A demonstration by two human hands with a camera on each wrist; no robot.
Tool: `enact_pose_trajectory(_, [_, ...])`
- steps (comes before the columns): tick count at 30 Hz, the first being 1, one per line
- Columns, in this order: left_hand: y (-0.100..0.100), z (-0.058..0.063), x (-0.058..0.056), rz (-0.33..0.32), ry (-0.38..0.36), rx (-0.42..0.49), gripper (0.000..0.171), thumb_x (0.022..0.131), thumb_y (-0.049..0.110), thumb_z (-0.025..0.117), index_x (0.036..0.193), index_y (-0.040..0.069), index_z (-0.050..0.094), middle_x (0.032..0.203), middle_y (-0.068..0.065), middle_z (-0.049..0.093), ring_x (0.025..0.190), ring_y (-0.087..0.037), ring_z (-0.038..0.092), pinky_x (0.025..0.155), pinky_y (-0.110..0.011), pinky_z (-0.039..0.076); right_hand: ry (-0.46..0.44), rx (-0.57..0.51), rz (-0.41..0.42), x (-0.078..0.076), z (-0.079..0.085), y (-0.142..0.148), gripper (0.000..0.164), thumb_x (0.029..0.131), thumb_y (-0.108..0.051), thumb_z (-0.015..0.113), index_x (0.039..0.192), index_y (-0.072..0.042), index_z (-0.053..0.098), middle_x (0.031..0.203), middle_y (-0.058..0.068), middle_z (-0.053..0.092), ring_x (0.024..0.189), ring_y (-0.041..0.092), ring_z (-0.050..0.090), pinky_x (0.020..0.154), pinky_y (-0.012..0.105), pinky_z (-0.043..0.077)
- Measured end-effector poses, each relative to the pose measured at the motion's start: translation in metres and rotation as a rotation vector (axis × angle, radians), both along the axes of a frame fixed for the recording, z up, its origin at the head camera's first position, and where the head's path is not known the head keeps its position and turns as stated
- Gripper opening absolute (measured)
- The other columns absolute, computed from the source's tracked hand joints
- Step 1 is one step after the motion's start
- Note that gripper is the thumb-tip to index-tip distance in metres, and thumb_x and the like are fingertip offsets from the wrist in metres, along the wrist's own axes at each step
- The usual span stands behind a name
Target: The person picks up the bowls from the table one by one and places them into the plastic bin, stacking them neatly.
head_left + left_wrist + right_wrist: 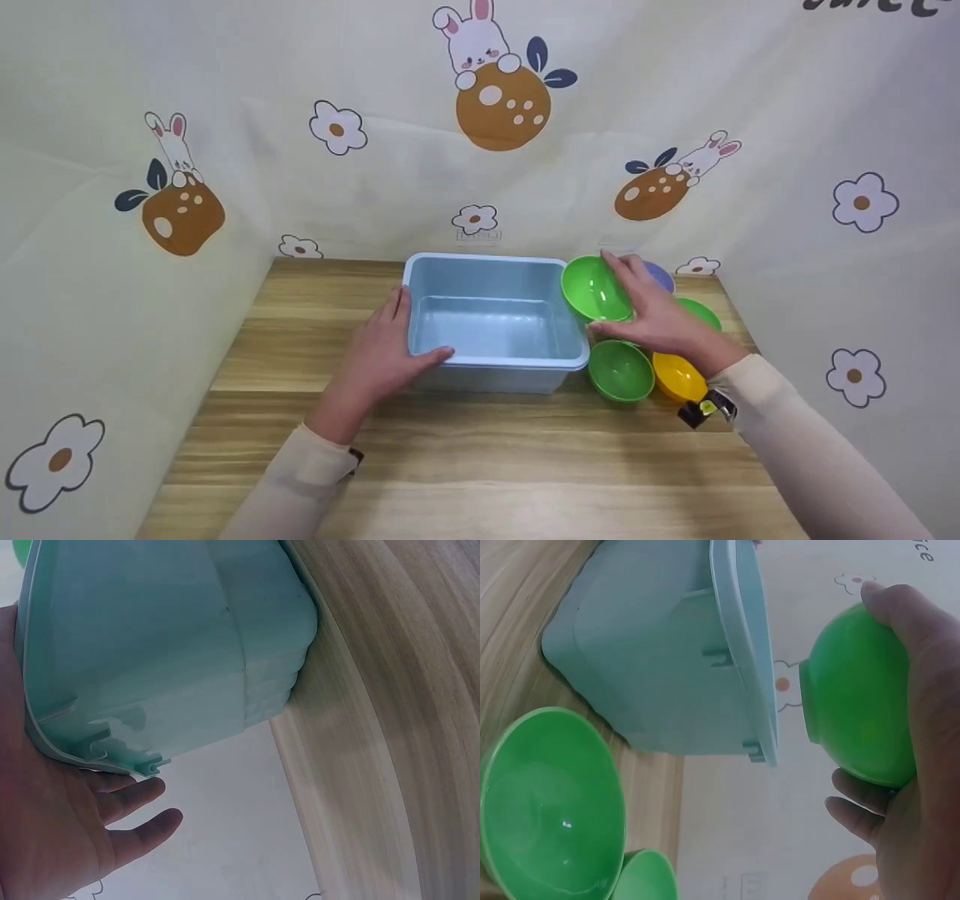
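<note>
Head view: lt-blue rectangular plastic tub [495, 379] held at rim by L grip [380, 354]; round green plastic bowl [591, 289] grasped by R grip [661, 316].

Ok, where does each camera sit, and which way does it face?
Head: on the head, facing forward and down at the blue bin and held green bowl; shows left hand, right hand and sleeves.
Left wrist: on that wrist, facing the blue bin's outside and table; shows left hand.
Right wrist: on that wrist, facing the held green bowl and blue bin; shows right hand.
Both wrist views share the blue bin.
</note>
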State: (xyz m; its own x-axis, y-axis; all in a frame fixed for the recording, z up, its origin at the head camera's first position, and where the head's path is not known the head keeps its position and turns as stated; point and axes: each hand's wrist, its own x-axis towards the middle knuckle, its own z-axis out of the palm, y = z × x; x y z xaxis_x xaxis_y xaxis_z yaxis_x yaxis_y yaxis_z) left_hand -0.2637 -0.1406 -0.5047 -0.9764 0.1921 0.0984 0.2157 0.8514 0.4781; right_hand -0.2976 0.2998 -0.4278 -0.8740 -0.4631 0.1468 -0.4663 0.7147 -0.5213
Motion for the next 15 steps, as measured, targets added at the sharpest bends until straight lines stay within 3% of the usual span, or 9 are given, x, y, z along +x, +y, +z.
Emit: enact_pose_trajectory(15, [-0.001,-0.001,0.0,0.0,0.009,-0.02,0.142,0.083,0.099,0.056,0.176,0.001,0.014,0.183,-0.022,0.016,0.162,-0.048,0.032,0.126,-0.069,0.034,0.008,0.051,0.192,-0.02,0.008,-0.051,0.12,0.089,-0.054,0.089,0.178,-0.014,0.019,0.158,0.015,0.042,0.13,0.033,0.059,0.111,0.052,0.054])
